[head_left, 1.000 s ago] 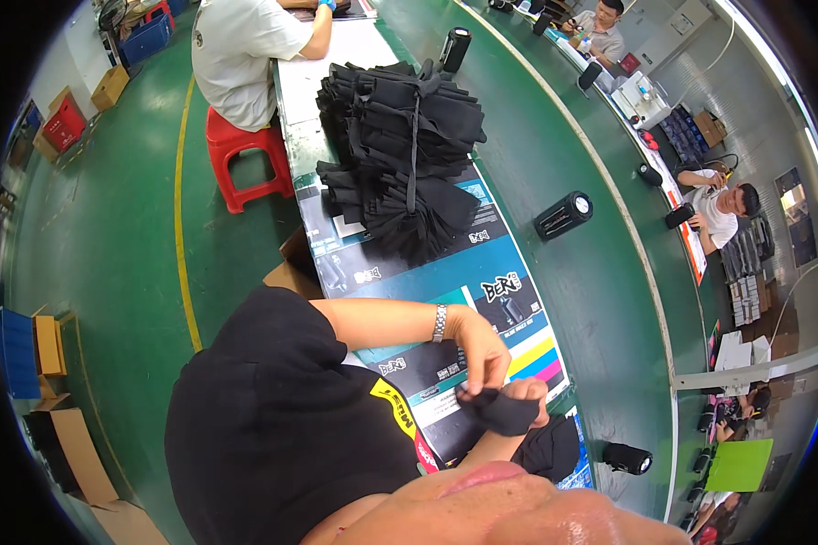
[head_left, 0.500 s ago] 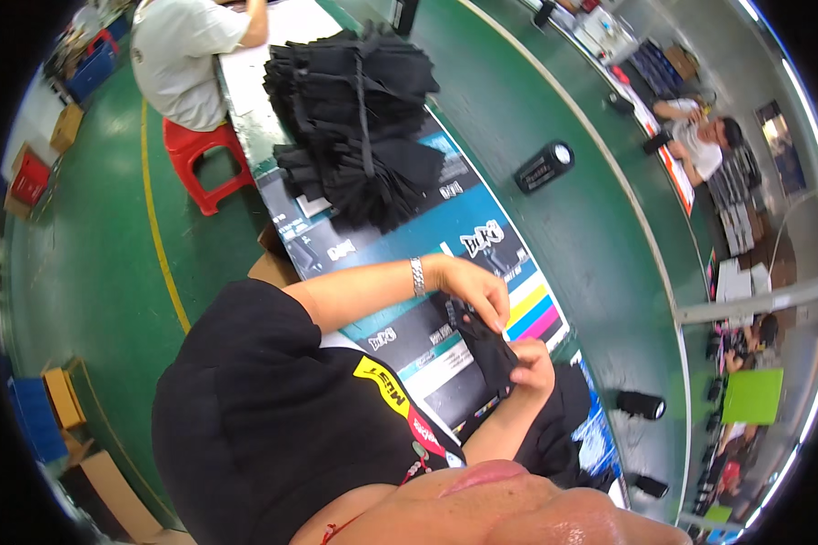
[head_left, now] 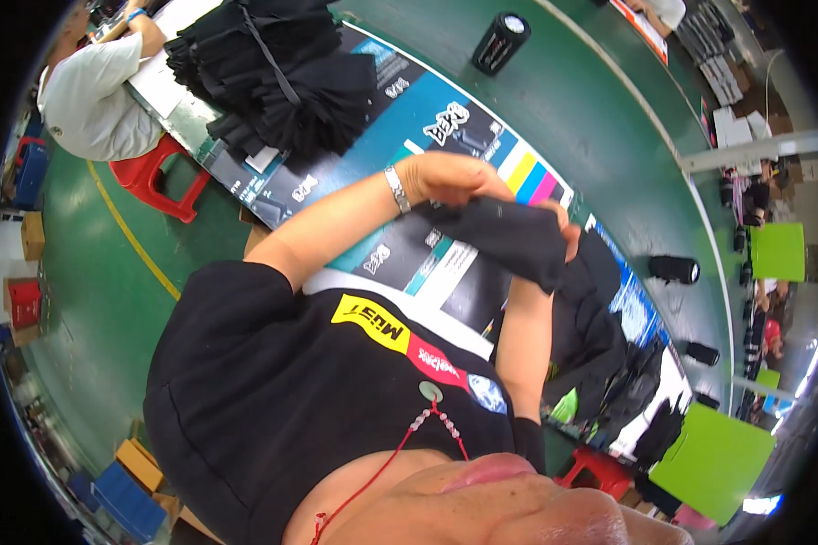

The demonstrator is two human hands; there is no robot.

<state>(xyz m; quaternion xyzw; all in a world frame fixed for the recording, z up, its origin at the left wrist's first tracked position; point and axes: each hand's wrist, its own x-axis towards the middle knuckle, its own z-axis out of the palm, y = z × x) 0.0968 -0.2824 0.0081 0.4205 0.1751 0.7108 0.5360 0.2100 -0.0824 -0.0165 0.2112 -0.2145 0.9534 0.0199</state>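
Observation:
A black cloth piece [head_left: 509, 234] is stretched between my two hands above the table. My left hand [head_left: 454, 177], with a metal bracelet at the wrist, is closed on its left end; the cloth and the hand's own back hide the fingertips. My right hand [head_left: 565, 229] grips the far right end, its fingers bent over the edge. The cloth hangs toward me in front of the right wrist. Below lies a printed sheet [head_left: 373, 177] covering the table. Beside my right forearm is a heap of black cloth [head_left: 600, 313].
A tall stack of black cloth pieces [head_left: 264, 77], bound with a strip, stands at the far left of the table. Beyond it a person in a white shirt [head_left: 100, 100] sits on a red stool [head_left: 168, 177]. Black cylinders [head_left: 500, 44] stand past the table's far edge.
The view has swung, so the table and stack appear farther left and up. My hands have moved apart, and the bunched cloth is now spread out between them.

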